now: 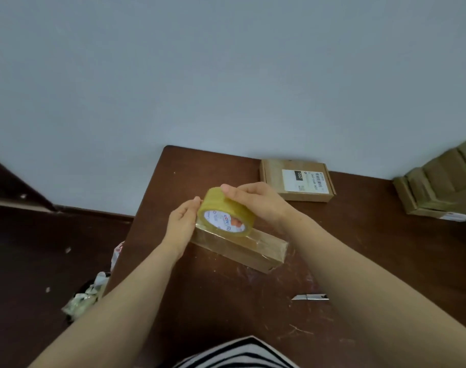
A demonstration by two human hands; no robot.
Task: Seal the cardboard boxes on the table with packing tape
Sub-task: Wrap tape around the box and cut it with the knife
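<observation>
A flat cardboard box, glossy with tape, lies at the middle of the brown table. A yellowish roll of packing tape stands on the box's left end. My right hand grips the roll from above and from the right. My left hand is at the box's left end, its fingertips touching the roll's left side; whether it also holds the box is hidden.
A labelled cardboard box lies at the table's far edge. A stack of several taped boxes stands at the right. A small utility knife lies near the front. A bin with crumpled waste sits on the floor at the left.
</observation>
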